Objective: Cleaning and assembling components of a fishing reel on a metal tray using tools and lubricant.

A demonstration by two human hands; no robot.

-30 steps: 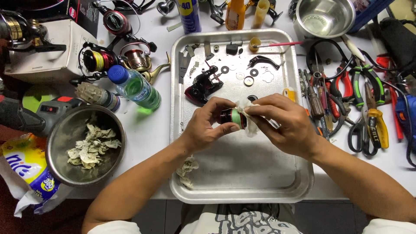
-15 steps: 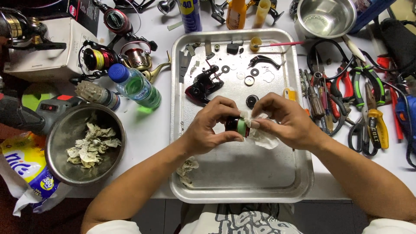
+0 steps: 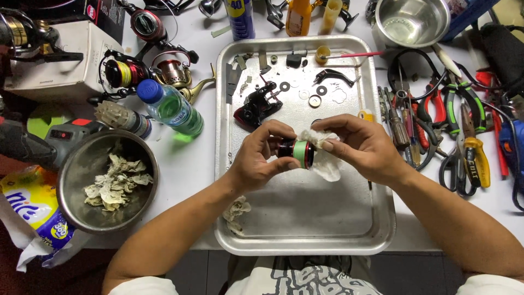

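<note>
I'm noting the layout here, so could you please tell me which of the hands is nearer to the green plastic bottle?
Left. The left hand is over the tray, just right of the green plastic bottle, which lies left of the tray. The right hand is farther right, beyond the spool.

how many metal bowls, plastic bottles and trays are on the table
metal bowls: 2, one holding used tissue scraps, one bare at the top
clear plastic bottles: 2, blue cap and crumpled one
metal trays: 1
total: 5
</note>
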